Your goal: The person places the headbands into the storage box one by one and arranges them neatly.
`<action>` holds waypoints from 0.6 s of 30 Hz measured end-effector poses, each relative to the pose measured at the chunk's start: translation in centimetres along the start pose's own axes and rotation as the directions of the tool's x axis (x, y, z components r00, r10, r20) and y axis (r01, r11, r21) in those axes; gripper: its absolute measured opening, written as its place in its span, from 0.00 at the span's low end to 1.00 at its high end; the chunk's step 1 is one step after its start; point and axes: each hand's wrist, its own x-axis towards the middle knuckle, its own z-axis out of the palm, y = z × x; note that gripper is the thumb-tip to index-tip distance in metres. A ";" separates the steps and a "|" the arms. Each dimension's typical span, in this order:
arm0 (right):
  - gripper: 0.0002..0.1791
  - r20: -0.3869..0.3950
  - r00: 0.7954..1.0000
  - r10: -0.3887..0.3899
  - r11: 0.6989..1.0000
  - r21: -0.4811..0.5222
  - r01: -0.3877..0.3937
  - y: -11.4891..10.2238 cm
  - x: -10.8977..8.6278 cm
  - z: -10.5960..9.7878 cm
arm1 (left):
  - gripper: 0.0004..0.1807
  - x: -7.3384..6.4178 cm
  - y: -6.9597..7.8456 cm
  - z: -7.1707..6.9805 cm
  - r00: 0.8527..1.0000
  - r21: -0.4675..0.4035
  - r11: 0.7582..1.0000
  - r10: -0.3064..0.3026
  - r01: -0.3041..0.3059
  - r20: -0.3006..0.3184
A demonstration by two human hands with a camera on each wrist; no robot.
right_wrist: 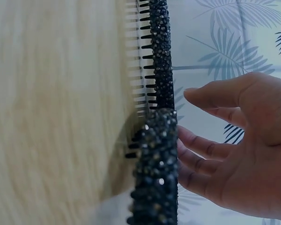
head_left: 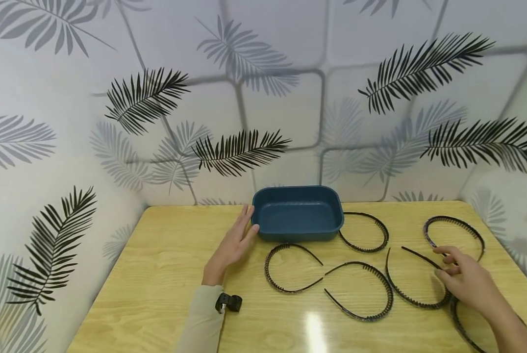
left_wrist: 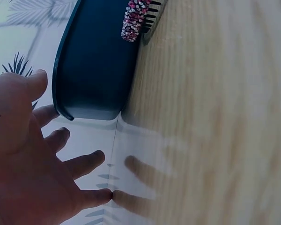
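Observation:
My left hand [head_left: 231, 245] is at the left end of a dark blue rectangular bin [head_left: 296, 237], fingers extended and thumb near its front corner. In the left wrist view, the spread fingers stand right by the bin's end wall. On the right, my right hand [head_left: 468, 282] hovers with loosely bent fingers over a black toothed headband [head_left: 415, 300]. Another headband [head_left: 458, 321] lies partly hidden below that hand, and a third headband [head_left: 455, 219] is just beyond the fingertips. The right wrist view shows beaded, sparkly headbands [right_wrist: 161, 51] beside the fingers, with nothing between thumb and fingers.
More headbands lie on the wooden table [head_left: 157, 279]: one headband [head_left: 268, 267] in front of the bin, another headband [head_left: 388, 289] at centre, and one headband [head_left: 384, 230] against the bin's right side. A leaf-patterned wall [head_left: 267, 113] rises behind the table's back edge.

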 end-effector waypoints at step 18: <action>0.21 0.054 0.999 -0.002 1.000 0.008 0.001 0.4 -0.2 0.1 | 0.34 0.4 -0.5 0.1 0.999 0.023 0.999 0.044 -0.045 0.031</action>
